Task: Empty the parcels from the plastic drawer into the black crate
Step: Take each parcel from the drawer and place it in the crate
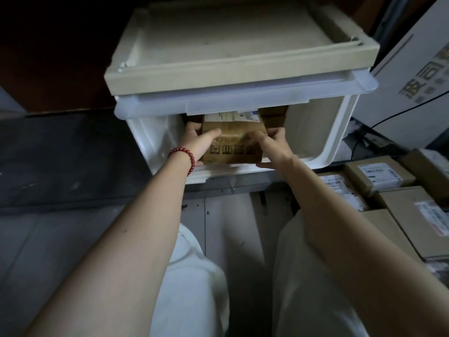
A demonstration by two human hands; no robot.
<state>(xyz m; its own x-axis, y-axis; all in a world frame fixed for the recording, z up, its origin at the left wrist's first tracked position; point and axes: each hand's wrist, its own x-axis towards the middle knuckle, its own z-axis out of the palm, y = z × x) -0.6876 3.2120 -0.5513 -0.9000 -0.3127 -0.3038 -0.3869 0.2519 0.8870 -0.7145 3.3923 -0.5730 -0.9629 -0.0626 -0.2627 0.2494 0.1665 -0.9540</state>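
A white plastic drawer [313, 132] stands pulled open under a beige cabinet top [233, 47]. Inside it lies a brown cardboard parcel [234, 139] with printed handling symbols and a white label at its far end. My left hand [198, 142], with a red bead bracelet on the wrist, grips the parcel's left side. My right hand [272, 147] grips its right side, thumb under the near edge. A second brown parcel [274, 115] shows behind it, mostly hidden. Several labelled parcels [379, 178] lie packed together at the lower right; the black crate's rim is hardly visible.
A large white carton [413, 76] with printed characters leans at the right, with a black cable [388, 117] across it. The floor to the left is dark. My knees in pale trousers fill the lower middle.
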